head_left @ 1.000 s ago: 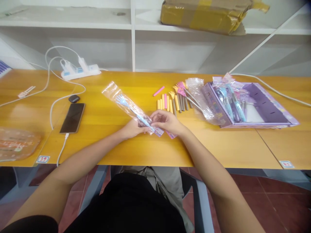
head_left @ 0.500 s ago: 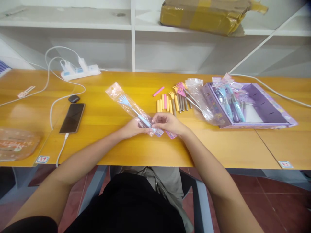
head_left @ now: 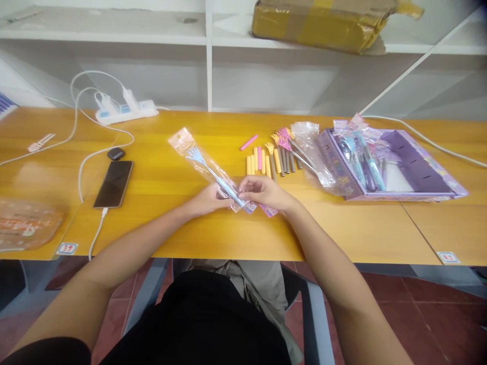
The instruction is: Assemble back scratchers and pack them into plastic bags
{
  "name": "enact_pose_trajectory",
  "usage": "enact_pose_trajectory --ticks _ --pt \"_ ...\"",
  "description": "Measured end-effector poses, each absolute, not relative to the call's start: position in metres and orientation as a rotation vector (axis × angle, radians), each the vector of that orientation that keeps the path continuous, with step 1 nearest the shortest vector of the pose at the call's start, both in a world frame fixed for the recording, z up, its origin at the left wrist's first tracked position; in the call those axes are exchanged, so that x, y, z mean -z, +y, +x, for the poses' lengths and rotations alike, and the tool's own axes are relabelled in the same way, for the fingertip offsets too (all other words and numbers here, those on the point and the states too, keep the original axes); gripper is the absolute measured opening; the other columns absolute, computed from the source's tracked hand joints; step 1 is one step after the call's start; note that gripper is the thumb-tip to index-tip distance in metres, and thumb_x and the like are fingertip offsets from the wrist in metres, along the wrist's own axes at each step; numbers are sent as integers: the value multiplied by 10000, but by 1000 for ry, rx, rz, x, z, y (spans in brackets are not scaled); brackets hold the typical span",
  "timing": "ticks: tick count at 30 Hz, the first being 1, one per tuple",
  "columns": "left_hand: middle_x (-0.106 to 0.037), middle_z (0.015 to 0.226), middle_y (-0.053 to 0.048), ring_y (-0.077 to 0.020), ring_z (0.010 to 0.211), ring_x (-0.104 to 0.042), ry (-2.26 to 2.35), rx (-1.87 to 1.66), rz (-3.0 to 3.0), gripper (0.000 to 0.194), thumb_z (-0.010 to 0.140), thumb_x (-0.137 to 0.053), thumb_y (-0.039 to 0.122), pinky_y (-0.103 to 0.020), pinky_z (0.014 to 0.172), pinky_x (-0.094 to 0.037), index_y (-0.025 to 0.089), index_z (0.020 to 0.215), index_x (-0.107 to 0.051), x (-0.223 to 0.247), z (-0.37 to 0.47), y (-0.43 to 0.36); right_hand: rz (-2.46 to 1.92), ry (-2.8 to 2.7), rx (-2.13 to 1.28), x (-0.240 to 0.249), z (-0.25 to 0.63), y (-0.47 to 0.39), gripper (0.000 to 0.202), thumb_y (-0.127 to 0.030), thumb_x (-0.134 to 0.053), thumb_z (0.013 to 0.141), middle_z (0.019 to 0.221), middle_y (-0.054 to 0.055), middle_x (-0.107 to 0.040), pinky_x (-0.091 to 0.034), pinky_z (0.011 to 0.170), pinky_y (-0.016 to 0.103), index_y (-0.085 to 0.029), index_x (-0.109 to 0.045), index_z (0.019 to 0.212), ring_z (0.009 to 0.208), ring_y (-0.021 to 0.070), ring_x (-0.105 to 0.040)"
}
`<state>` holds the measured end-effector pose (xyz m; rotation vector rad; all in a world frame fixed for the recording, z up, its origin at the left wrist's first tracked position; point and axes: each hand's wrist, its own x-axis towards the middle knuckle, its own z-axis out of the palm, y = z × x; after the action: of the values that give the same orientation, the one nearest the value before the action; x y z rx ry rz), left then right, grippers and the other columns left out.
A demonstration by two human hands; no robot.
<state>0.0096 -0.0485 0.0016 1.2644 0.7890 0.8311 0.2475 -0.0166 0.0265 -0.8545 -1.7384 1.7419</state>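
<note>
A light blue back scratcher point(head_left: 218, 178) with a hand-shaped head lies inside a clear plastic sleeve, slanting from upper left to lower right. My left hand point(head_left: 208, 201) is closed around the handle end of the sleeve. With its fingers pinched, my right hand point(head_left: 263, 192) grips the sleeve at the handle's lower end. Small printed cards point(head_left: 268, 210) lie under my right hand. Beyond it are several yellow and pink handle tubes point(head_left: 259, 159), along with yellow and pink hand-shaped scratcher heads point(head_left: 284, 140) on metal rods.
Right of the rods lie clear plastic sleeves point(head_left: 310, 147) and a purple box point(head_left: 411, 195) holding packed scratchers. On the left are a phone point(head_left: 113, 184) on a white cable, a black earbud case point(head_left: 116, 153) and a power strip point(head_left: 127, 112). A taped carton point(head_left: 315, 23) sits on the shelf.
The sleeve with the blue back scratcher has shifted very slightly to the right. Both hands keep their hold on it.
</note>
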Motion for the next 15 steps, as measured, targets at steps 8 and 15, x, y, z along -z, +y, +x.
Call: enact_pose_trajectory --ticks 8,15 --pt "-765 1033 -65 -222 989 -731 812 -884 1244 505 764 -955 448 -379 961 -561 169 1067 -664 -5 12 -50 -814 -1748 -1804 -29 245 -19 389 -511 -879 897 751 -18 -718 -538 592 260 -209 -637 938 625 119 -640" --pt "-782 1053 -67 -235 1027 -731 840 -928 1278 401 807 -888 389 -388 998 -559 165 1077 -694 -8 14 -51 -790 -1758 -1840 -35 246 -22 377 -504 -849 935 745 -17 -729 -555 573 258 -203 -623 952 594 116 -653"
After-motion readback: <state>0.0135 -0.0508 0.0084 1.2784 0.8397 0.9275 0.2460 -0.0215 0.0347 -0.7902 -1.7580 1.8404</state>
